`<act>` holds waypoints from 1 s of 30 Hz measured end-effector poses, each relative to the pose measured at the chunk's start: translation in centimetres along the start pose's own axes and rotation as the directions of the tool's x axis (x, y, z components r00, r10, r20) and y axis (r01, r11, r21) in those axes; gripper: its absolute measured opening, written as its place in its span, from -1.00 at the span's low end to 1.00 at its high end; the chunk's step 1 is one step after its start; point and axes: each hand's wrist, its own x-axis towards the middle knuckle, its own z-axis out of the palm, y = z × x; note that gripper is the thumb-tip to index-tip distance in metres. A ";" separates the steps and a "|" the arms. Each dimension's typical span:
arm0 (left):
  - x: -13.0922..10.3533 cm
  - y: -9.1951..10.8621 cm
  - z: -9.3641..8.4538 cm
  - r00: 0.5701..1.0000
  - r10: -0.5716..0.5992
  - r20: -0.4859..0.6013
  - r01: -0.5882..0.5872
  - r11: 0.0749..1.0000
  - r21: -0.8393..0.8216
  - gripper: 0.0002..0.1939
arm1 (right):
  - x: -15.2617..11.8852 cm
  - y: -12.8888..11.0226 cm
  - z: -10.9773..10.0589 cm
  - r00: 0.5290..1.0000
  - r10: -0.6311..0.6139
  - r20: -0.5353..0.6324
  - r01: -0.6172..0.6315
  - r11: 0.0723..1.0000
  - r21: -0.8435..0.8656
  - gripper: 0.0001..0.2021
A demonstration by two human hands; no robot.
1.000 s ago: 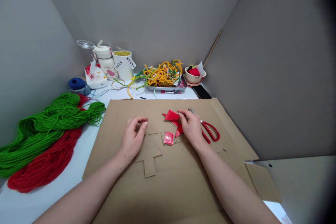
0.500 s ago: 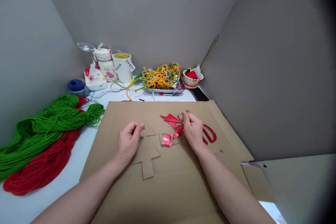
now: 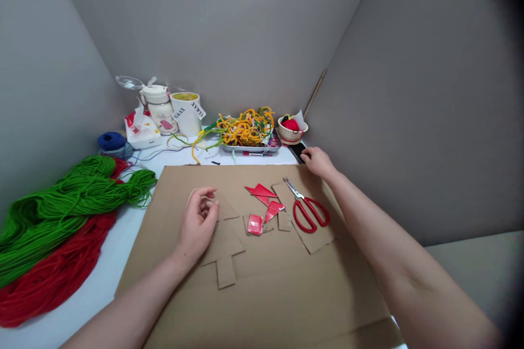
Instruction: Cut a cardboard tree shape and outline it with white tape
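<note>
Cardboard tree cutout (image 3: pixel 223 242) lies mid-sheet on the cardboard sheet (image 3: pixel 266 294), pinned under the left hand (image 3: pixel 196 223), fingers loosely curled on its top. Right hand (image 3: pixel 318 162), fingers open and empty, reaches a dark object (image 3: pixel 297 151) at the surface's far edge, past the red scissors (image 3: pixel 307 210); grasping it seems next

I am seeing the left hand (image 3: pixel 196 224) covering the upper left of the tree-shaped brown cardboard cutout (image 3: pixel 223 245). The right hand (image 3: pixel 318 161) is hiding part of a flat black object (image 3: pixel 298 151), too small to identify. The red yarn skein (image 3: pixel 49 278) is running off the left edge.
</note>
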 end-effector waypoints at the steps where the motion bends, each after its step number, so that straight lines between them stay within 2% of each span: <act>1: 0.0 -0.1 0.0 1.000 0.008 -0.001 -0.008 1.000 0.009 -0.78 | 0.0 0.2 0.6 0.999 -0.031 0.018 0.032 0.999 -0.006 -0.79; 4: 0.0 -0.1 -0.1 0.999 0.038 -0.004 -0.038 0.999 0.033 -0.80 | -0.9 0.3 2.3 0.993 -0.103 0.057 0.104 0.994 -0.015 -0.79; 8: -0.2 -0.1 -0.1 0.997 0.071 0.004 -0.071 0.994 0.079 -0.82 | -2.0 0.6 3.6 0.991 -0.125 0.053 0.127 0.991 -0.030 -0.76; 14: -0.6 -0.2 0.0 0.995 0.098 0.033 -0.101 0.988 0.120 -0.82 | -2.3 1.0 4.2 0.986 -0.164 0.025 0.165 0.986 -0.033 -0.73; 20: -2.2 0.1 -0.1 0.990 0.116 0.079 -0.129 0.972 0.196 -0.83 | -3.5 1.0 4.2 0.990 -0.136 0.033 0.137 0.990 -0.021 -0.73; 22: -2.7 0.3 -0.2 0.989 0.115 0.096 -0.134 0.969 0.210 -0.83 | -3.6 1.3 4.1 0.995 -0.095 0.035 0.096 0.995 -0.022 -0.72; 25: -3.0 0.5 -0.3 0.987 0.125 0.106 -0.146 0.963 0.226 -0.84 | -2.5 2.0 3.8 0.998 0.058 0.005 -0.057 0.997 -0.049 -0.63; 27: -2.9 0.5 -0.4 0.986 0.128 0.109 -0.150 0.960 0.235 -0.84 | -0.7 2.5 3.5 0.983 0.183 0.004 -0.182 0.981 -0.068 -0.46; 30: -2.7 0.4 -0.6 0.986 0.122 0.115 -0.145 0.963 0.228 -0.85 | 2.5 3.0 3.5 0.947 0.310 0.078 -0.304 0.949 -0.082 -0.32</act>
